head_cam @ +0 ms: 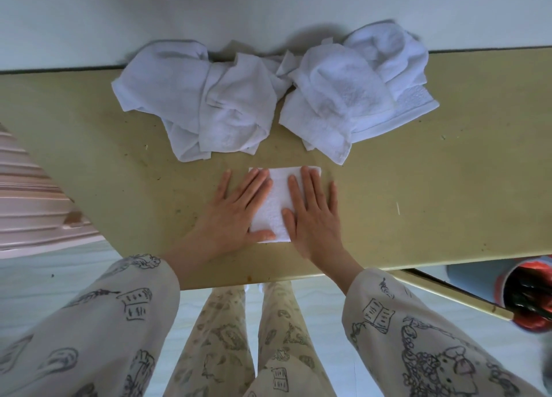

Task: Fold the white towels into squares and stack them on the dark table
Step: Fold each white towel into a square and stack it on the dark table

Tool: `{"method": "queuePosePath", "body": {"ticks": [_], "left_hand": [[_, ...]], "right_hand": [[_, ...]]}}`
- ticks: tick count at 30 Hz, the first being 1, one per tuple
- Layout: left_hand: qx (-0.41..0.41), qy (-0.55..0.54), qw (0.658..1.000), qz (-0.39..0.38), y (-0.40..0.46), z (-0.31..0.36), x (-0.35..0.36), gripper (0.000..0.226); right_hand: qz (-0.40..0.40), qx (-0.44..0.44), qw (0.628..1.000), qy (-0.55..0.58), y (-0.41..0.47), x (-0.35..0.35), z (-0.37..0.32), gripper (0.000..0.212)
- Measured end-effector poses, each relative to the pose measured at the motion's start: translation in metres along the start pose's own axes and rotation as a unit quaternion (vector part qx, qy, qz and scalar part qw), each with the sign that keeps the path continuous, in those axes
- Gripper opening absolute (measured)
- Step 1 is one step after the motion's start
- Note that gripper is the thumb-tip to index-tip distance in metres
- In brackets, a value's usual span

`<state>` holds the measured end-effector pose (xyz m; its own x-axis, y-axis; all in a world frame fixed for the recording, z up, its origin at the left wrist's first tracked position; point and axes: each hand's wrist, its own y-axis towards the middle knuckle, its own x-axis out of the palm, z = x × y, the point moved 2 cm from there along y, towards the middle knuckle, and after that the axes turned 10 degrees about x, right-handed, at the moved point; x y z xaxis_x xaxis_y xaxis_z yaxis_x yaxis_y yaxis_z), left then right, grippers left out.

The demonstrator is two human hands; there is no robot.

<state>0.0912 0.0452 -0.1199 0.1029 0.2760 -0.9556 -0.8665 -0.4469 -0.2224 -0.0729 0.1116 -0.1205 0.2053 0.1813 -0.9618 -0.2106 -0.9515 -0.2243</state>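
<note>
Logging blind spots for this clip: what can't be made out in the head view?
- Folded towel: both sides covered by the left hand and right hand; layer count unclear.
- Crumpled towel pile: overlaps hide how many towels.
- Red and black object: cut off by the right edge, partly behind the table.

No readable text, label, brand, number or sign is found anywhere in the view. On the printed sleeves (pixel 418 331) and trousers (pixel 248 337), small open books are drawn with short strokes in place of lines of writing, but no letters can be made out.
</note>
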Motion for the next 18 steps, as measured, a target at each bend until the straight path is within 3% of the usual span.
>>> {"method": "queuePosePath", "body": {"ticks": [3,7,11,14,18], "left_hand": [[-0.020,-0.015,1.000,-0.002,-0.001,0.004,-0.005,0.091],[-0.069,-0.046,0.996,0.031,-0.001,0.016,-0.014,0.065],[-0.102,-0.071,0.988,0.095,-0.004,0.026,-0.027,0.040],[-0.132,-0.093,0.979,0.128,-0.008,0.027,-0.036,0.031],[-0.178,-0.161,0.962,0.128,-0.018,0.028,-0.037,0.018]], "right_hand": [[-0.007,0.013,1.000,-0.002,-0.001,-0.008,-0.003,0.057],[0.025,0.023,0.997,0.074,-0.002,-0.025,-0.007,0.046],[0.067,0.136,0.966,0.207,0.002,-0.043,-0.008,0.028],[-0.032,0.248,0.936,0.248,0.007,-0.050,-0.011,0.037],[-0.104,0.287,0.933,0.193,0.006,-0.049,-0.015,0.040]]}}
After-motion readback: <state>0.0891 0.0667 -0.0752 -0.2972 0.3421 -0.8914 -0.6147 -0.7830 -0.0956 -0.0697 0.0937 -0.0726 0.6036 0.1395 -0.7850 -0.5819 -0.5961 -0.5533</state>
